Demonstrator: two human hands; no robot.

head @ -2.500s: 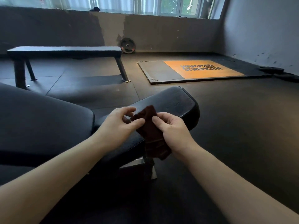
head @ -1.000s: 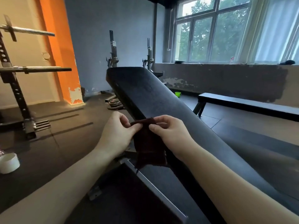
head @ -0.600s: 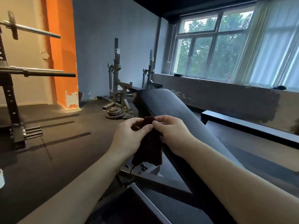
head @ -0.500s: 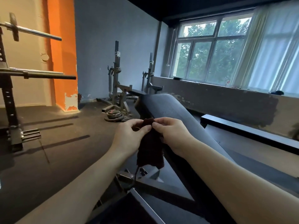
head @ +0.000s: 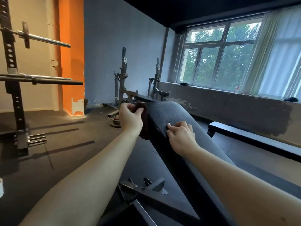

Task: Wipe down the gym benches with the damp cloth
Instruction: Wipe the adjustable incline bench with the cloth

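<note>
Far left, rack [head: 14, 95] cut off by the frame; beside it, open floor [head: 57, 144] up to the bench. Left hand [head: 130, 118] clenched round dark cloth [head: 144, 110] at top left edge of inclined bench pad [head: 172, 113], cloth partly hidden behind wrist. Right hand [head: 180, 136] curled against pad's left edge, grip unclear. Far right, flat bench [head: 252, 137], cut off.

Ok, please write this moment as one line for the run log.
target: inclined bench pad | left hand: grips dark cloth at pad's upper edge | right hand: rests on pad edge
</note>
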